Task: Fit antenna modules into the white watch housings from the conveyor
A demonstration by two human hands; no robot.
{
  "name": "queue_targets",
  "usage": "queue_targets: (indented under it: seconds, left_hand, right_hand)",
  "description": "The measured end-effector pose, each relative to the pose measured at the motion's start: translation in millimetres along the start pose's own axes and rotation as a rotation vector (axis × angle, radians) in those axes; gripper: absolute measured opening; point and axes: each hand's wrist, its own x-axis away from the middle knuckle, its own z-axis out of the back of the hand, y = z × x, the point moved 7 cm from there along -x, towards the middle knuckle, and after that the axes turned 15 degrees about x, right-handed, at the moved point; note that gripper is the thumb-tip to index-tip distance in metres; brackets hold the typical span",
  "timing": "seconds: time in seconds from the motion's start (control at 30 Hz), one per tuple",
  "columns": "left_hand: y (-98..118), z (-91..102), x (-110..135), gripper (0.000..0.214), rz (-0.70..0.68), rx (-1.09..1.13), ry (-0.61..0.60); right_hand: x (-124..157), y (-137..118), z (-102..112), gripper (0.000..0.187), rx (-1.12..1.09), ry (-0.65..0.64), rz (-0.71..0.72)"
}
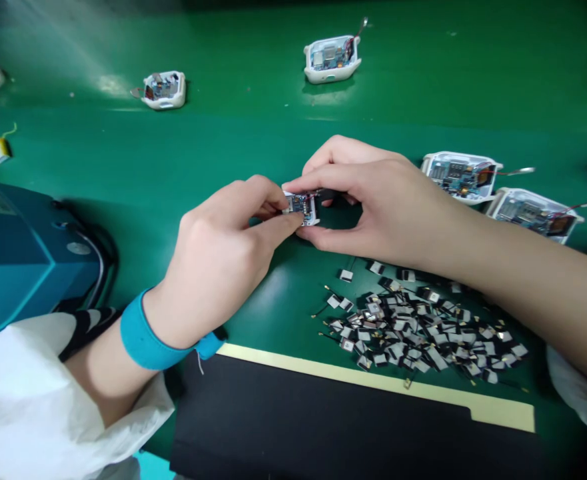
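The left hand point(218, 257) and right hand point(373, 207) gripped a small white casing point(300, 208) between their fingertips over the green bench mat point(123, 147), just far of a heap of wired parts point(413, 330), where a slipped grip could have dropped the casing among them, and too hard a squeeze could have cracked it.

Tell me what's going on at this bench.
A person is pinching a small white housing with a circuit board inside, held between the left hand and the right hand. A blue strap circles the left wrist. Just below the hands, a loose pile of small wired pieces lies on the green mat. Other open housings sit farther out on the mat.
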Motion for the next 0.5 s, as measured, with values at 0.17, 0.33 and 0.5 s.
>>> queue_targets:
  seconds: [0.17, 0.33, 0.5]
  left_hand:
    - [-1.6, 1.1, 0.1, 0.003, 0.029, 0.036, 0.022]
    - [0.3, 0.2, -0.9, 0.005, 0.0, 0.019, 0.002]
    - [0.6, -1.5, -0.2, 0.012, -0.028, -0.003, -0.043]
  right_hand:
    - [0.1, -0.8, -0.1, 0.021, -0.002, -0.02, -0.004]
    - [1.6, 0.0, 1.1, 0.025, 0.021, -0.048, 0.003]
    - [7.3, 6.2, 18.7, 0.025, 0.035, 0.075, -0.032]
